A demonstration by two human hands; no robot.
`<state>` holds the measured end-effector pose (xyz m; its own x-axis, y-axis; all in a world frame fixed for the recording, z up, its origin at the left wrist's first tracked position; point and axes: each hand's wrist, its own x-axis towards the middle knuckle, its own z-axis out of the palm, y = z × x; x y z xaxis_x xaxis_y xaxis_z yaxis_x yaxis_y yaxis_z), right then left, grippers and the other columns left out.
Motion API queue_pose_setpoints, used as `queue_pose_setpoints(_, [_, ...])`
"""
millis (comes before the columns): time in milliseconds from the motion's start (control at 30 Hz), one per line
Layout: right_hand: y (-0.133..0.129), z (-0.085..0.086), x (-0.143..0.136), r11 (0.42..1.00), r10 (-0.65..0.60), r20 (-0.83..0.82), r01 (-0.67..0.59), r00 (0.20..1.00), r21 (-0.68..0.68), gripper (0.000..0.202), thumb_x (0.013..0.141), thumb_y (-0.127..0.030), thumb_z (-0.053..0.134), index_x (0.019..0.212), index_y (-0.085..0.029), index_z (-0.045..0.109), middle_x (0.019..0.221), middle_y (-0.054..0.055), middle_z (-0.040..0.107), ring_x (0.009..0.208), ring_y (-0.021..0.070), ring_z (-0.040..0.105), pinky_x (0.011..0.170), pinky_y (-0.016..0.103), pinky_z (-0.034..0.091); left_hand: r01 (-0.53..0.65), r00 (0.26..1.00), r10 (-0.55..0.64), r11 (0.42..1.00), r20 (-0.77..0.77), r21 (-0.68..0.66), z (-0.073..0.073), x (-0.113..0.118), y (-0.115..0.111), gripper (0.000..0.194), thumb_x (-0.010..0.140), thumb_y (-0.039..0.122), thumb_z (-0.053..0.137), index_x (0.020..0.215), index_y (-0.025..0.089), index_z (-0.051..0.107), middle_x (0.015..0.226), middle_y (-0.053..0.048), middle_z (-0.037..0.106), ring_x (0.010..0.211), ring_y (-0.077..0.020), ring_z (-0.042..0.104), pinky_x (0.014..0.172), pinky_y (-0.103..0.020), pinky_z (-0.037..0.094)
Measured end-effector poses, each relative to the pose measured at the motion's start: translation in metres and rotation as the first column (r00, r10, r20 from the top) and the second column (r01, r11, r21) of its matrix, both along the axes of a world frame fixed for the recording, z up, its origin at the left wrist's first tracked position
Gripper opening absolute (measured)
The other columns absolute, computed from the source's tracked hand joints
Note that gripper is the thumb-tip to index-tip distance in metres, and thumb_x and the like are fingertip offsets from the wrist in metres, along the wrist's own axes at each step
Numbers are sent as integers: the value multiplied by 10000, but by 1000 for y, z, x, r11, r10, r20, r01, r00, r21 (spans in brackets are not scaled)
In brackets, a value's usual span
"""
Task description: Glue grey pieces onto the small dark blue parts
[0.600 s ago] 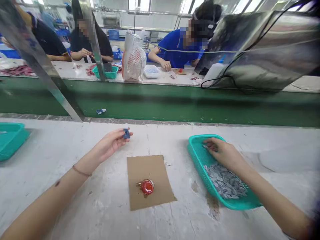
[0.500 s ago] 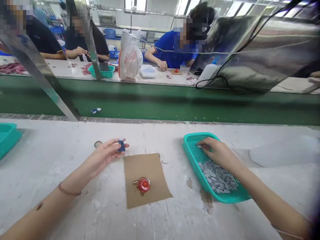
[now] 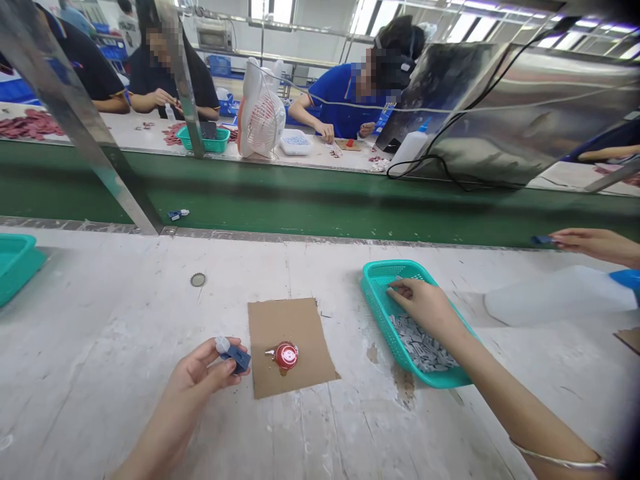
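My left hand [image 3: 210, 373] pinches a small dark blue plastic piece [image 3: 237, 359] with a whitish translucent part at one end, just left of the brown cardboard square [image 3: 313, 333]. A small red round dish [image 3: 287, 356] sits on that cardboard, with a thin pointed item beside it and a wet stain below. Over the teal basket [image 3: 377, 330], my right hand [image 3: 423, 303] has its fingers closed, and a small light grey piece seems to show at the fingertips. Many loose grey pieces [image 3: 420, 343] lie in the basket under the hand.
A bottle cap [image 3: 198, 279] lies left of the cardboard. Another teal basket [image 3: 17, 267] stands at the left edge. At right, a white bottle [image 3: 555, 297] lies down, and another person's hand [image 3: 595, 243] holds a dark blue piece. Metal posts and a green belt [image 3: 320, 200] separate co-workers opposite.
My left hand has come down and nearer with the blue piece, now turned to show its whitish end. My right hand stays at the basket. Another person's hand has appeared at right.
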<state>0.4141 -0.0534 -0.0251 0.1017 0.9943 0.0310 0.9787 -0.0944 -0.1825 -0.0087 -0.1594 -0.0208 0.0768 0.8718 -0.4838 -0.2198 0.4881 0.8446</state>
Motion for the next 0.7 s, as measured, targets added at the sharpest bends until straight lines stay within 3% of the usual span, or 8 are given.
queue_pose_setpoints(100, [0, 0, -3, 1000, 28, 53, -27, 998, -7, 233, 840, -222, 522, 928, -134, 719, 884, 123, 706, 767, 269, 672, 705, 369, 517, 2, 1000, -2, 999, 7, 35, -7, 6, -12, 362, 735, 447, 765, 993, 199, 713, 993, -74, 711, 878, -220, 665, 705, -271, 536])
queue_pose_setpoints(300, [-10, 1, -12, 997, 73, 163, -74, 984, -1, 330, 933, -258, 433, 991, -96, 715, 1002, 190, 655, 892, 329, 644, 755, 412, 497, -56, 998, 55, 997, 18, 60, -20, 16, -26, 337, 748, 430, 757, 987, 199, 705, 1019, -85, 714, 877, -207, 655, 696, -254, 525])
queue_pose_setpoints(467, [-9, 4, -15, 1000, 28, 166, -28, 986, -7, 328, 937, -218, 438, 1012, -71, 723, 1051, 199, 645, 945, 319, 633, 814, 387, 484, -84, 996, 81, 993, 48, 79, -25, 21, -35, 292, 766, 394, 746, 974, 194, 703, 1014, -83, 717, 888, -200, 655, 721, -246, 517])
queue_pose_setpoints(700, [-6, 4, -11, 994, -106, 70, 103, 992, 42, 228, 863, -224, 565, 955, -104, 736, 942, 151, 733, 884, 285, 679, 787, 344, 503, 25, 995, -37, 991, 90, 134, -37, 23, -39, 260, 808, 360, 718, 1008, 198, 686, 1053, -88, 723, 953, -206, 670, 837, -280, 534])
